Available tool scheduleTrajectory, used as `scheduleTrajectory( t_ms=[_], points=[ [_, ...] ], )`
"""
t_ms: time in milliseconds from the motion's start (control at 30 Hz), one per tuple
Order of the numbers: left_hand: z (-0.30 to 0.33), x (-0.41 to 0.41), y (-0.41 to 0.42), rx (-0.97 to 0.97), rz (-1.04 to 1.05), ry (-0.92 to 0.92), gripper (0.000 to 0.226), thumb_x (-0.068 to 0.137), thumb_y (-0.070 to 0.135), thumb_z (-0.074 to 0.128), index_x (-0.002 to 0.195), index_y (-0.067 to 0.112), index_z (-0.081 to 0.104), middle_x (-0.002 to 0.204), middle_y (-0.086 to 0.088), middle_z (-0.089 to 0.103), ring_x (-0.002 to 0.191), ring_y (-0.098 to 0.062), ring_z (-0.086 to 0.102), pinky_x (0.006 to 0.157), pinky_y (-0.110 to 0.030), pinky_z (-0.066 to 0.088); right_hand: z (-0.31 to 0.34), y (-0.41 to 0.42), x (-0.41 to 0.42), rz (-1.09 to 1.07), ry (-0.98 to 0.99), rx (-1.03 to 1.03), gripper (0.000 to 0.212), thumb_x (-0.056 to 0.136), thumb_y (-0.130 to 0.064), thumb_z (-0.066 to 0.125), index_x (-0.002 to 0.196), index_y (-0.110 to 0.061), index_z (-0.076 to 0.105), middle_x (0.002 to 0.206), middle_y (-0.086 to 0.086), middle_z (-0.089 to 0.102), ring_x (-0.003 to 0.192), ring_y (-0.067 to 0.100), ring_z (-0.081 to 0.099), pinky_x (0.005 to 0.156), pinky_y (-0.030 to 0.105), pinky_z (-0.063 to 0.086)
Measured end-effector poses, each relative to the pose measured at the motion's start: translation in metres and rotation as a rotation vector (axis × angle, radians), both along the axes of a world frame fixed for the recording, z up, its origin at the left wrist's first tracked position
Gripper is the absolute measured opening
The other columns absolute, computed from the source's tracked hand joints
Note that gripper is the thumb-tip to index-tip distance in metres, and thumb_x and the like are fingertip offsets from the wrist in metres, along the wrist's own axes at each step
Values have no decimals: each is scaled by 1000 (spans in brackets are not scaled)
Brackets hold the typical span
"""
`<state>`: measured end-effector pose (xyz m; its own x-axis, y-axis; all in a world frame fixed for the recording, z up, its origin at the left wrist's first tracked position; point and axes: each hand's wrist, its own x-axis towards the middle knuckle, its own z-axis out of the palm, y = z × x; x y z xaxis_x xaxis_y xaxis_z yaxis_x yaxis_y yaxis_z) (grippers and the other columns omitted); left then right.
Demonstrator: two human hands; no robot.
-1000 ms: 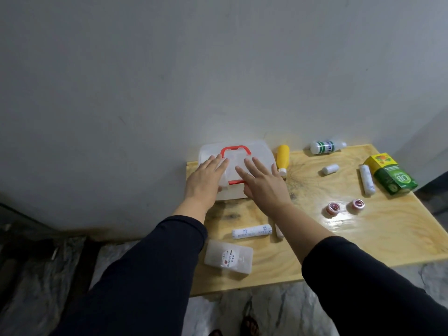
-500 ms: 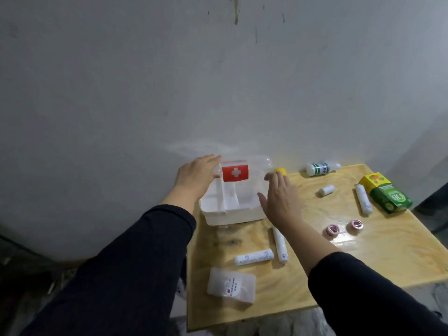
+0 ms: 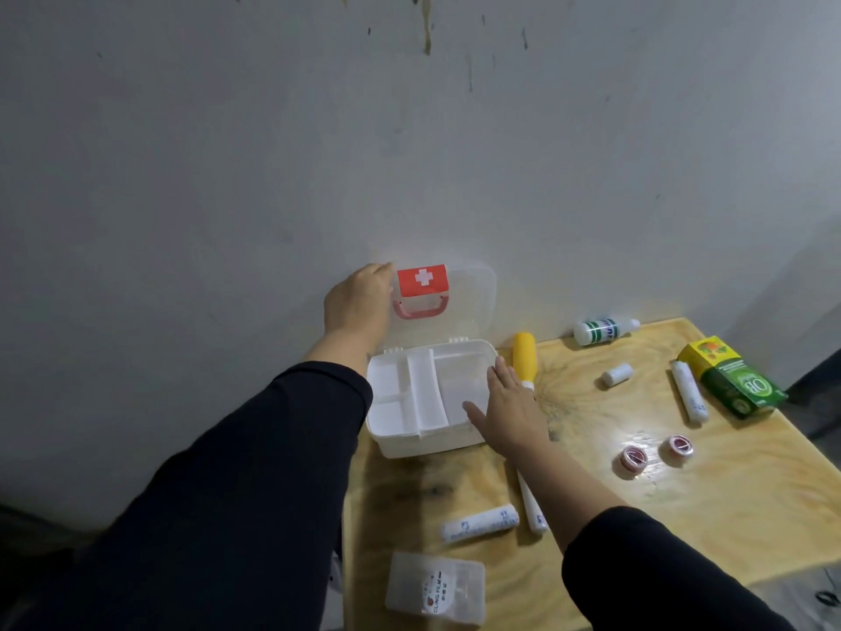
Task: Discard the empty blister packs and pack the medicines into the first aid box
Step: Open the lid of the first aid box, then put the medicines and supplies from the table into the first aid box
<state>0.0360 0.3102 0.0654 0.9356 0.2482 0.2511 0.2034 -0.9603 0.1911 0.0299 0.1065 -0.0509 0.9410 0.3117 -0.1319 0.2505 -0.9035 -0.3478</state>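
Observation:
The white first aid box (image 3: 428, 441) stands open at the table's back left, with an empty divided tray inside. Its clear lid (image 3: 468, 307), with a red cross label and red handle, stands upright against the wall. My left hand (image 3: 357, 307) grips the lid's left edge. My right hand (image 3: 509, 412) lies flat against the box's right front rim, fingers apart. Beside the box lies a yellow bottle (image 3: 524, 359). Two wrapped bandage rolls (image 3: 478, 523) lie in front, one partly under my right forearm.
On the wooden table (image 3: 682, 516) lie a white-green bottle (image 3: 603, 331), a small white roll (image 3: 616, 374), a long white roll (image 3: 689, 398), a green-yellow carton (image 3: 732, 380), two tape rolls (image 3: 633, 458) and a clear pouch (image 3: 434, 589) near the front edge. A grey wall is close behind.
The box was shut with both hands on its lid. The lid has swung up against the wall, held by my left hand; my right hand dropped to the box's right rim.

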Motion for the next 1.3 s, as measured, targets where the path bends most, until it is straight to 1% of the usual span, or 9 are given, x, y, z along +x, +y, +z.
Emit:
scheduleTrajectory(
  t_ms=[100, 267, 433, 567, 767, 933, 1067, 1200, 1300],
  points=[
    [3, 3, 1, -3, 23, 8, 31, 93, 3, 44, 119, 11, 60, 123, -6, 63, 106, -29, 61, 72, -32, 44, 3, 0, -1, 9, 11, -11, 76, 94, -50, 44, 151, -11, 15, 162, 5, 6, 150, 24, 9, 120, 49, 21],
    [6, -10, -9, -16, -37, -2, 43, 96, 12, 46, 139, 16, 50, 139, -2, 55, 121, -26, 57, 91, -37, 50, 22, -5, 3, 45, 51, -65, 74, 93, -50, 45, 150, -11, 18, 162, 7, 9, 149, 26, 11, 118, 52, 24],
    [18, -28, -34, 53, -229, -26, 45, 91, 21, 51, 136, 19, 54, 143, 0, 51, 131, -21, 48, 106, -35, 39, 61, -30, 8, 39, 146, -159, 64, 87, -48, 54, 139, -12, 42, 145, 10, 46, 133, 28, 42, 106, 41, 41],
    [28, -32, -65, -30, -311, 134, 38, 93, 22, 48, 129, 23, 60, 136, 2, 59, 122, -23, 56, 98, -36, 47, 92, -60, -2, -8, 255, -251, 64, 90, -47, 52, 138, -6, 45, 142, 13, 49, 131, 30, 46, 106, 36, 40],
    [14, -24, -142, -61, -432, 430, 40, 90, 31, 52, 128, 26, 61, 135, 2, 61, 123, -23, 57, 102, -39, 47, 108, -123, -18, -151, 314, -277, 67, 94, -47, 47, 144, -4, 35, 148, 13, 42, 137, 29, 39, 114, 35, 31],
    [5, -11, -214, -56, -548, 519, 41, 89, 34, 52, 129, 27, 61, 135, 1, 59, 121, -23, 57, 101, -37, 48, 108, -191, -16, -258, 318, -242, 62, 92, -46, 51, 139, -6, 44, 142, 11, 49, 130, 26, 47, 107, 35, 39],
    [-12, 9, -265, -32, -584, 576, 42, 89, 36, 49, 128, 27, 61, 137, -6, 57, 120, -27, 57, 100, -37, 48, 102, -244, 2, -351, 310, -219, 69, 92, -46, 50, 145, -6, 32, 134, 12, 55, 123, 27, 51, 100, 32, 41],
    [-23, 37, -309, -16, -579, 627, 44, 91, 37, 49, 134, 25, 57, 136, -2, 59, 123, -24, 56, 103, -37, 47, 88, -297, 38, -388, 306, -278, 64, 86, -49, 56, 135, -9, 50, 134, 11, 55, 122, 28, 52, 93, 30, 43],
    [-35, 66, -342, -11, -550, 696, 46, 92, 34, 50, 137, 24, 54, 137, -1, 59, 123, -23, 56, 103, -38, 47, 73, -334, 77, -380, 283, -247, 57, 84, -42, 62, 130, -10, 55, 127, 9, 60, 115, 27, 57, 86, 29, 46]
  ],
)
